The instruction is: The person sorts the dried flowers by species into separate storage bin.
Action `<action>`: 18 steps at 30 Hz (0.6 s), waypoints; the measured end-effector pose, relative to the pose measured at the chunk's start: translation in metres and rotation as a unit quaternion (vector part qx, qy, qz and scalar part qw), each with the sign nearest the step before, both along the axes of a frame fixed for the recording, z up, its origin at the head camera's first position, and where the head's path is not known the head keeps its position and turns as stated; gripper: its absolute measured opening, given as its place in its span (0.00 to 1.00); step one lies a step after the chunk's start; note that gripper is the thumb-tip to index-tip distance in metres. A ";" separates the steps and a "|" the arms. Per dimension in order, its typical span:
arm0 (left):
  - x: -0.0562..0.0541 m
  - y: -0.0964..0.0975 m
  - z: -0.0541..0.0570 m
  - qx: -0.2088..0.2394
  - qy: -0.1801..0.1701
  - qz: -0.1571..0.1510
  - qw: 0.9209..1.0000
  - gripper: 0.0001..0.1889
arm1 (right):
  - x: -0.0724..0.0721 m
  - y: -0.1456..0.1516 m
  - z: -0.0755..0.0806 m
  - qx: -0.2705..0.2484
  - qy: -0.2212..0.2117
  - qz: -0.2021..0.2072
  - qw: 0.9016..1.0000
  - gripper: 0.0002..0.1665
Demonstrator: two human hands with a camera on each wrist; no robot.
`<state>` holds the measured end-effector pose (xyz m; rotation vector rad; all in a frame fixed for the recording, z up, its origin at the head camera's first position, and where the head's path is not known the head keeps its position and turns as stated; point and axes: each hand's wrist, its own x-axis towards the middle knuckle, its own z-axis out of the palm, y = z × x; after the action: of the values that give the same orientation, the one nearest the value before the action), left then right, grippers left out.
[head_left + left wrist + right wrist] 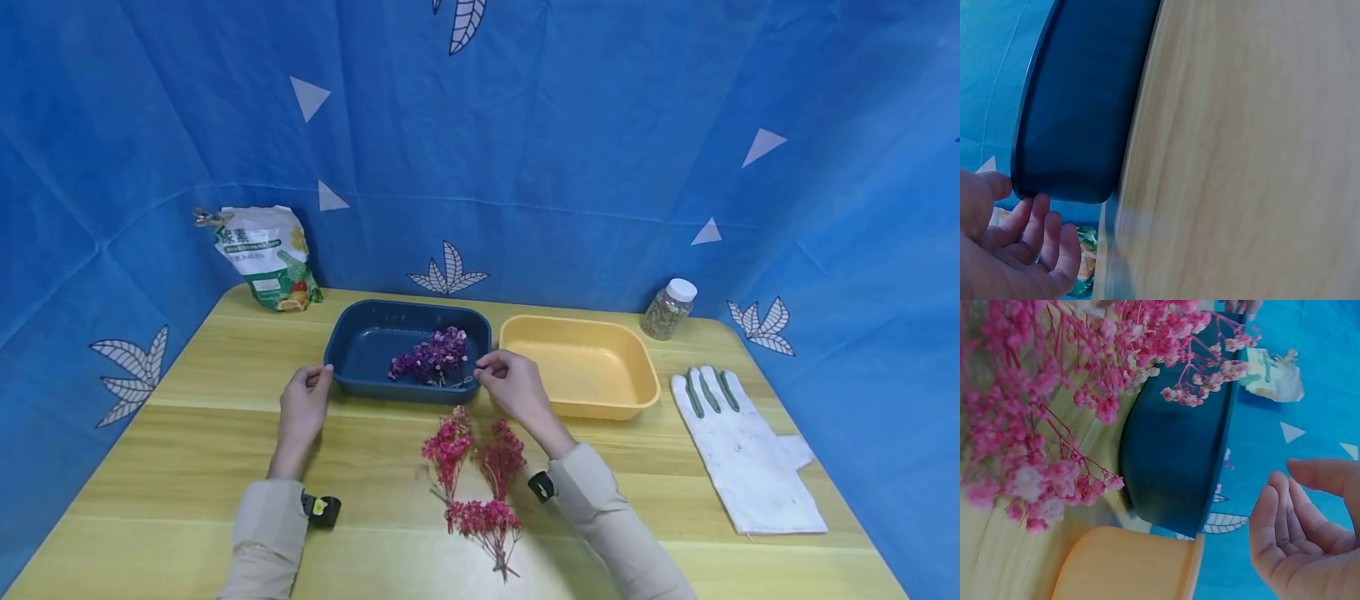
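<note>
A dark blue plastic basin (408, 390) stands at the middle back of the table. Purple dried flowers (431, 357) lie inside it, stems toward its front right corner. My left hand (303, 404) pinches the basin's left rim between thumb and fingertips, as the left wrist view shows closely. At the opposite rim is my right hand (515, 385), its fingers loosely bent and nothing visible between them in the right wrist view. Three pink dried flower sprigs lie in front of the basin: a left one (448, 446), a right one (501, 454) and a lower one (486, 521).
A yellow basin (600, 410) sits right of the blue one. Behind it stands a clear jar (666, 312) with a white lid. White gloves (746, 467) with green-striped fingers lie at the right. A printed bag (266, 258) stands at the back left, before a blue cloth backdrop (525, 125).
</note>
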<state>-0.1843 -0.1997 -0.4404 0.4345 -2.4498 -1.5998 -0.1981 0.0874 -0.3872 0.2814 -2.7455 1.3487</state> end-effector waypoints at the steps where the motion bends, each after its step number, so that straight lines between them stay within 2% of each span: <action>1: 0.000 0.000 0.000 -0.001 -0.002 0.000 1.000 0.27 | 0.003 0.001 0.001 -0.002 0.004 -0.001 1.000 0.05; 5: 0.000 0.000 0.000 -0.002 -0.003 -0.001 1.000 0.26 | 0.015 0.009 0.003 -0.005 0.024 0.002 1.000 0.05; 11: 0.000 -0.001 0.001 -0.001 -0.009 -0.004 1.000 0.27 | 0.035 0.025 0.001 -0.019 0.015 -0.001 1.000 0.06; 15: -0.001 -0.001 0.001 -0.001 -0.011 -0.004 1.000 0.27 | 0.042 0.041 -0.004 -0.011 0.024 -0.022 0.999 0.08; 18: 0.000 0.000 0.000 0.005 -0.008 -0.003 1.000 0.27 | 0.043 0.060 -0.007 -0.002 0.036 -0.060 0.998 0.07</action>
<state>-0.1840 -0.1999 -0.4402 0.4435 -2.4595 -1.6180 -0.1555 0.1471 -0.3943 0.1584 -2.6548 1.2888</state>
